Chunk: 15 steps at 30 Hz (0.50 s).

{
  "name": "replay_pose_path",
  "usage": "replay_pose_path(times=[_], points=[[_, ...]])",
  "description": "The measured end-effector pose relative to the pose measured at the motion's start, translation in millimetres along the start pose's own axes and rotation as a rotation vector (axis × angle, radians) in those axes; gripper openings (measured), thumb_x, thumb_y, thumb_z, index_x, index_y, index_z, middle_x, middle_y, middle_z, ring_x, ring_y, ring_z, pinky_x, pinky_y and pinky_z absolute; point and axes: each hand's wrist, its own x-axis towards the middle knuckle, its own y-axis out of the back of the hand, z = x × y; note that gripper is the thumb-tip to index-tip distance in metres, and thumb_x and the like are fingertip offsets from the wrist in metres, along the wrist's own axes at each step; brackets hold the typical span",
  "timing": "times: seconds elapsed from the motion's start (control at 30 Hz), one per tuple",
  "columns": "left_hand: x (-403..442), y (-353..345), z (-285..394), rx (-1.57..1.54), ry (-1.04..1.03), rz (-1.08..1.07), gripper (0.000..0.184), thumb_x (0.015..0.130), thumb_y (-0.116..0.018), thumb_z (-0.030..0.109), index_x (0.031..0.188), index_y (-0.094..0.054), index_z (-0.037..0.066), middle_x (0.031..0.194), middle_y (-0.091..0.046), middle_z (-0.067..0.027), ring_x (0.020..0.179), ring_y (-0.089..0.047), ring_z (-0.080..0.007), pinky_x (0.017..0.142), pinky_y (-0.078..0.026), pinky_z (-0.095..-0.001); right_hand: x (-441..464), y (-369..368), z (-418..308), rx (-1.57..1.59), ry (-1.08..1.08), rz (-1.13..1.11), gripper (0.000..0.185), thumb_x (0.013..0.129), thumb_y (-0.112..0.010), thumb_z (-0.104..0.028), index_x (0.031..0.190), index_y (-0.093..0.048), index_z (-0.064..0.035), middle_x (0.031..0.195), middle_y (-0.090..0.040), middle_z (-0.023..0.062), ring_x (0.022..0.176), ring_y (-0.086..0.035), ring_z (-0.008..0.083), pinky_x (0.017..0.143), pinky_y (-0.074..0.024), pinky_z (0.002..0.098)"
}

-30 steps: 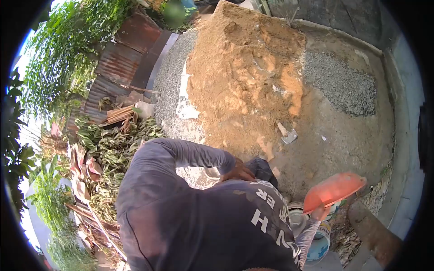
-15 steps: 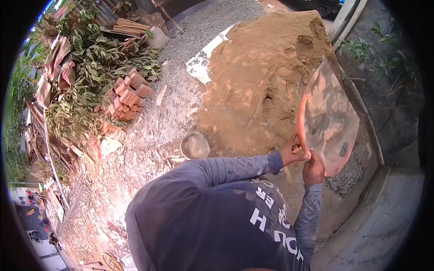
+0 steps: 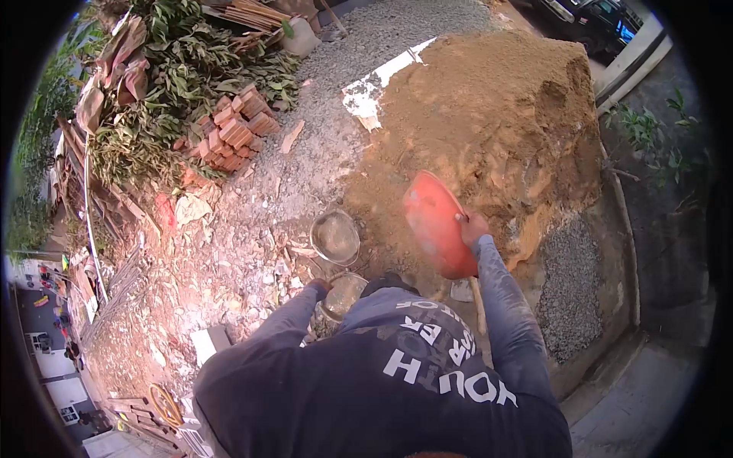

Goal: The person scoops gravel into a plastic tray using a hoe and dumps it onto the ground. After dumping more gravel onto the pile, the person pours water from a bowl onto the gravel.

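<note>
My right hand (image 3: 473, 228) grips the edge of an orange plastic pan (image 3: 435, 221), its outer side facing me, held tilted over the foot of the sand pile (image 3: 489, 114). Low on the left, my left hand (image 3: 321, 288) is closed at the rim of a round bucket (image 3: 347, 292), with its fingers partly hidden. That bucket is partly covered by my body. Just beyond it stands another round bucket (image 3: 336, 237) with grey-brown material inside. Beside my right forearm shows a wooden handle (image 3: 479, 301), mostly hidden.
Grey gravel (image 3: 573, 282) lies right of the sand, along a low concrete edge (image 3: 630, 252). Stacked bricks (image 3: 237, 133) and cut leafy branches (image 3: 198, 69) are at the upper left. Rubble (image 3: 214, 267) covers the ground on the left. A dark vehicle (image 3: 592, 23) stands at the back.
My left hand has left the pan and moved down left to the bucket. My right hand has swung the pan leftward and turned it, so its orange outer side shows.
</note>
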Motion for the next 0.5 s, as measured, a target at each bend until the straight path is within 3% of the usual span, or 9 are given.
replay_pose_path(times=[0.03, 0.1, 0.13, 0.17, 0.23, 0.27, 0.33, 0.37, 0.5], points=[[-27, -9, -2, -0.401, 0.489, -0.091, 0.041, 0.092, -0.04, 0.04, 0.111, -0.063, 0.012, 0.118, -0.059, -0.0153, 0.111, -0.055, -0.0325, 0.092, -0.044, -0.0409, 14, 2, 10, 0.103, 0.0, 0.021, 0.029, 0.088, -0.056, -0.03, 0.108, -0.064, -0.0106, 0.096, -0.064, 0.0205, 0.094, -0.06, 0.035, 0.082, -0.0462, 0.0401], [-95, 0, -4, -0.409, 0.428, -0.216, 0.047, 0.092, -0.041, 0.047, 0.11, -0.064, 0.01, 0.11, -0.061, -0.0168, 0.099, -0.06, -0.03, 0.087, -0.046, -0.0408, 44, 33, 7, -0.195, 0.1, 0.076, 0.032, 0.087, -0.058, -0.031, 0.111, -0.063, -0.0112, 0.098, -0.065, 0.0176, 0.093, -0.062, 0.0319, 0.082, -0.0461, 0.0388], [-117, 23, 5, -0.68, 0.674, -0.338, 0.048, 0.091, -0.042, 0.048, 0.11, -0.064, 0.009, 0.106, -0.063, -0.0165, 0.094, -0.062, -0.028, 0.082, -0.048, -0.0403, 60, 57, -1, -0.152, 0.145, 0.075, 0.032, 0.087, -0.058, -0.031, 0.11, -0.063, -0.011, 0.099, -0.065, 0.0164, 0.093, -0.062, 0.0313, 0.083, -0.046, 0.0385], [-120, 17, 1, -0.792, 0.718, -0.271, 0.048, 0.09, -0.044, 0.049, 0.11, -0.063, 0.009, 0.101, -0.064, -0.0148, 0.089, -0.062, -0.0259, 0.076, -0.049, -0.0397, 81, 81, -8, -0.11, 0.19, 0.077, 0.031, 0.086, -0.057, -0.032, 0.109, -0.064, -0.0107, 0.1, -0.066, 0.0152, 0.094, -0.062, 0.0308, 0.084, -0.0459, 0.0381], [-122, -10, -7, -1.013, 0.791, -0.134, 0.049, 0.089, -0.048, 0.049, 0.111, -0.062, 0.008, 0.092, -0.066, -0.0114, 0.08, -0.063, -0.0217, 0.065, -0.051, -0.0385, 149, 131, 5, -0.241, 0.174, 0.356, 0.035, 0.086, -0.058, -0.032, 0.113, -0.062, -0.0111, 0.103, -0.064, 0.0182, 0.099, -0.06, 0.0326, 0.088, -0.0452, 0.037], [-118, 2, -1, -1.151, 0.759, -0.089, 0.046, 0.089, -0.05, 0.048, 0.112, -0.061, 0.009, 0.095, -0.065, -0.0092, 0.076, -0.061, -0.0202, 0.061, -0.05, -0.0374, 172, 153, 12, -0.562, 0.283, 0.738, 0.037, 0.086, -0.058, -0.028, 0.118, -0.058, -0.0095, 0.107, -0.062, 0.0197, 0.1, -0.06, 0.0325, 0.088, -0.0452, 0.0374], [-100, 32, 12, -1.41, 0.683, -0.005, 0.041, 0.089, -0.053, 0.044, 0.114, -0.058, 0.012, 0.1, -0.064, -0.0047, 0.066, -0.056, -0.0172, 0.053, -0.046, -0.0352, 189, 206, -14, -0.305, -0.05, 0.754, 0.037, 0.087, -0.058, -0.025, 0.119, -0.056, -0.0071, 0.109, -0.062, 0.0172, 0.099, -0.06, 0.0285, 0.087, -0.0457, 0.0352], [-78, 46, 17, -1.362, 0.843, -0.08, 0.041, 0.09, -0.051, 0.042, 0.118, -0.055, 0.013, 0.105, -0.061, -0.0019, 0.069, -0.057, -0.0164, 0.054, -0.047, -0.0344, 174, 219, -24, -0.202, 0.02, 0.712, 0.037, 0.087, -0.058, -0.024, 0.119, -0.055, -0.0059, 0.108, -0.062, 0.016, 0.098, -0.061, 0.0265, 0.086, -0.0459, 0.0344], [-14, 102, 45, -1.175, 0.43, 0.062, 0.04, 0.084, -0.058, 0.041, 0.105, -0.064, 0.007, 0.086, -0.066, -0.0075, 0.062, -0.062, -0.0168, 0.057, -0.05, -0.0322, 94, 170, -24, 0.163, 0.312, 0.628, 0.031, 0.09, -0.057, -0.022, 0.114, -0.056, -0.0034, 0.094, -0.064, 0.0072, 0.086, -0.06, 0.0153, 0.077, -0.0471, 0.0288]])
